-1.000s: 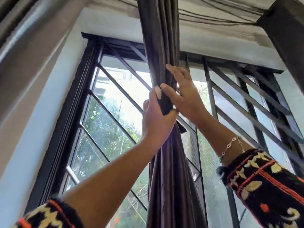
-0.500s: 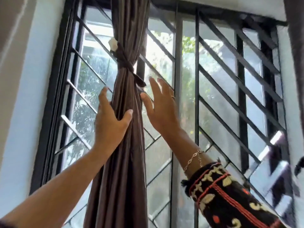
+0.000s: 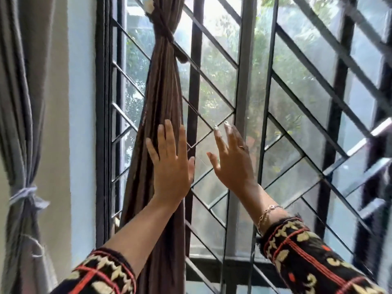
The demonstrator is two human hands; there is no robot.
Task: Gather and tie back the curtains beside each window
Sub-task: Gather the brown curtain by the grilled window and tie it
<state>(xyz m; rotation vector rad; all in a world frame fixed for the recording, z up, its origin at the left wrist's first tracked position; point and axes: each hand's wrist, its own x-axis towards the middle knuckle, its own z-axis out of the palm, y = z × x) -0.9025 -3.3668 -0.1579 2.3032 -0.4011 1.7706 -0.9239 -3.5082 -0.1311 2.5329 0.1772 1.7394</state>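
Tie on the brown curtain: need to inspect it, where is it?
Head view, top, left of centre: the tie wraps the brown curtain, above the left hand.

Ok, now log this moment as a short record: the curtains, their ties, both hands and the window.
brown curtain: gathered into one bundle in front of the window grille
brown tie: wrapped round the bundle high up
left hand: open, fingers straight, over the brown curtain below the tie; contact unclear
right hand: open, beside the bundle, apart from it, holds nothing
grey curtain: far left, gathered
pale strip: tied round the grey curtain
task state: both visible curtains tied
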